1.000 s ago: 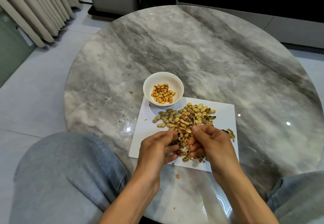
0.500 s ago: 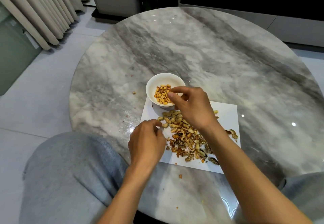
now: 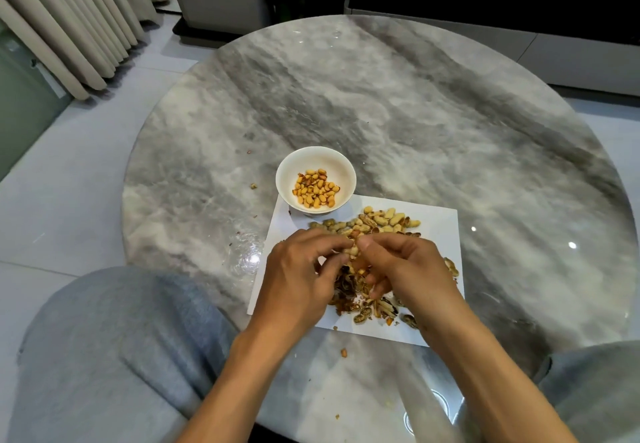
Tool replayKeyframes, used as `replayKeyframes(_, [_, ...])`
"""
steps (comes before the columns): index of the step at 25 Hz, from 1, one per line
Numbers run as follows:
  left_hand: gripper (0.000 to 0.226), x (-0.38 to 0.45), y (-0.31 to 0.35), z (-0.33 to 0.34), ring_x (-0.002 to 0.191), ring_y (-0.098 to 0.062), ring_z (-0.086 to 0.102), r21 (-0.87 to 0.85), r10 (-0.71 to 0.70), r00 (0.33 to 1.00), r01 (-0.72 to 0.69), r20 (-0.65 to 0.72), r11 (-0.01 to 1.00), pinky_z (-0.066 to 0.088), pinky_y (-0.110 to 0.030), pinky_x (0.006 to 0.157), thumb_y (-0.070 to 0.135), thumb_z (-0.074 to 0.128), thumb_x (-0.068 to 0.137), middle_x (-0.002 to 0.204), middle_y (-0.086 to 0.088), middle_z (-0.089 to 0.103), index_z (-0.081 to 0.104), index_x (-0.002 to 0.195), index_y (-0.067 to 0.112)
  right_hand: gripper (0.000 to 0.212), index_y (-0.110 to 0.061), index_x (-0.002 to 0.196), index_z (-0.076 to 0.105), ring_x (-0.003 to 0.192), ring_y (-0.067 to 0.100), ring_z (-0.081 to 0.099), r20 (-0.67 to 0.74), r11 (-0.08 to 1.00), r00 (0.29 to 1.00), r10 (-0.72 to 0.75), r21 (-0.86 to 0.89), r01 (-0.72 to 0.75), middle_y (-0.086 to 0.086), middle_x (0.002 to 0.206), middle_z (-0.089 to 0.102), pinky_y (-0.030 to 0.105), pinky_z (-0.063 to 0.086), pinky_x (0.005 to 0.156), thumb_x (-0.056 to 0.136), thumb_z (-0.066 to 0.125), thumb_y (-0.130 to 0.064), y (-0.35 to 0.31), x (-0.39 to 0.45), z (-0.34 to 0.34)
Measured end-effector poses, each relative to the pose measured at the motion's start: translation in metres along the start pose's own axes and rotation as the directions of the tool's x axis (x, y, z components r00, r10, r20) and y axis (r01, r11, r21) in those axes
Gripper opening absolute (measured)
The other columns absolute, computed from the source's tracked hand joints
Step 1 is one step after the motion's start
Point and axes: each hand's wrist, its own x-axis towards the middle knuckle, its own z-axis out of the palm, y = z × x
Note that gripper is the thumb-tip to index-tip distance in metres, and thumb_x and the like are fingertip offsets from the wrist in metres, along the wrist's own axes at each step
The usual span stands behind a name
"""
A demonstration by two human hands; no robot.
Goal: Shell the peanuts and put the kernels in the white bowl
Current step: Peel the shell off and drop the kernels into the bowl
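A white bowl (image 3: 341, 169) holding several yellow kernels (image 3: 315, 188) stands at the far left corner of a white paper sheet (image 3: 438, 231). Unshelled peanuts (image 3: 384, 219) lie in a heap on the sheet's far half. Dark empty shells (image 3: 367, 309) pile up on its near half. My left hand (image 3: 298, 283) and my right hand (image 3: 408, 269) meet over the sheet. Together they pinch one peanut (image 3: 351, 251) between thumbs and fingertips.
The sheet lies on a round grey marble table (image 3: 415, 103). One loose kernel (image 3: 343, 352) sits on the table near the front edge, and small shell crumbs (image 3: 253, 185) lie left of the bowl. My grey-clad knees frame the table's near side.
My right hand came back from the bowl to the sheet, and my left hand moved right. Both now pinch a peanut between them.
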Motion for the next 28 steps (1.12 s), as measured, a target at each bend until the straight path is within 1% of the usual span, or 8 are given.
replayKeyframes(3, [0.017,0.002,0.009,-0.009,0.075,-0.003,0.065,-0.18,-0.035,0.999,0.034,-0.003,0.983,0.045,-0.009,0.064,0.014,0.079,0.077,0.087,0.013,0.072,0.078,0.093,0.021,0.009,-0.003,0.087,0.078,0.058,0.016,0.061,0.109,0.974,0.992,0.068,0.209,-0.09,0.013,0.071,0.07,0.025,0.056,0.055,0.089,0.069,-0.006,-0.008,-0.002,-0.01])
replayKeyframes(7, [0.019,0.006,0.015,-0.01,0.08,-0.016,0.071,-0.443,-0.146,0.987,0.161,0.066,0.882,0.056,-0.026,0.073,0.012,0.079,0.077,0.089,0.008,0.076,0.079,0.091,0.025,0.01,-0.005,0.087,0.079,0.063,0.021,0.066,0.145,0.948,0.988,0.043,0.306,-0.086,0.016,0.077,0.072,0.028,0.06,0.063,0.082,0.071,-0.006,-0.01,-0.008,-0.012])
replayKeyframes(9, [0.019,0.005,0.018,-0.011,0.086,-0.02,0.073,-0.516,-0.211,0.972,0.234,0.103,0.824,0.06,-0.036,0.078,0.013,0.081,0.077,0.091,0.004,0.077,0.08,0.09,0.026,0.011,-0.012,0.086,0.08,0.066,0.023,0.068,0.128,0.973,0.99,-0.06,0.23,0.029,0.014,0.08,0.075,0.028,0.058,0.065,0.076,0.075,-0.014,-0.01,-0.013,-0.009])
replayKeyframes(11, [0.02,0.005,0.021,-0.01,0.089,-0.018,0.074,-0.577,-0.264,0.954,0.298,0.145,0.76,0.059,-0.033,0.08,0.01,0.08,0.078,0.09,0.003,0.078,0.081,0.087,0.028,0.012,-0.015,0.089,0.08,0.065,0.021,0.069,0.077,0.977,0.978,-0.192,0.112,0.183,0.01,0.078,0.076,0.025,0.056,0.066,0.077,0.076,-0.015,-0.009,-0.014,-0.008])
replayKeyframes(14, [0.021,0.006,0.025,-0.006,0.093,-0.012,0.072,-0.624,-0.313,0.931,0.359,0.188,0.694,0.056,-0.023,0.079,0.008,0.074,0.081,0.093,0.001,0.078,0.081,0.087,0.027,0.015,-0.013,0.095,0.079,0.066,0.021,0.071,0.048,0.968,0.973,-0.227,0.12,0.22,0.008,0.082,0.077,0.024,0.056,0.067,0.082,0.073,-0.013,-0.006,-0.012,-0.006])
replayKeyframes(21, [0.018,0.006,0.021,0.001,0.102,-0.014,0.069,-0.651,-0.348,0.906,0.418,0.243,0.633,0.055,-0.025,0.084,0.026,0.071,0.077,0.103,-0.003,0.074,0.081,0.091,0.022,0.015,-0.02,0.088,0.082,0.066,0.024,0.068,0.032,0.955,0.99,-0.141,0.267,0.127,0.01,0.074,0.072,0.028,0.058,0.068,0.079,0.07,-0.022,0.001,-0.013,0.006])
replayKeyframes(25, [0.031,-0.003,0.027,0.01,0.108,-0.019,0.07,-0.751,-0.417,0.84,0.515,0.346,0.414,0.055,-0.03,0.091,0.025,0.071,0.076,0.108,-0.005,0.076,0.078,0.105,0.017,0.018,-0.013,0.094,0.079,0.074,0.02,0.072,-0.017,0.951,0.993,-0.12,0.285,0.12,0.01,0.081,0.076,0.024,0.057,0.066,0.091,0.064,-0.003,0.003,-0.01,0.013])
replayKeyframes(28, [0.031,-0.01,0.035,0.018,0.101,-0.016,0.073,-0.754,-0.478,0.822,0.519,0.311,0.402,0.058,-0.024,0.084,0.015,0.073,0.077,0.102,-0.004,0.077,0.075,0.108,0.012,0.021,-0.015,0.094,0.078,0.085,0.019,0.075,-0.071,0.962,0.985,-0.157,0.214,0.168,0.004,0.088,0.078,0.023,0.057,0.071,0.093,0.063,0.0,0.006,-0.012,0.016])
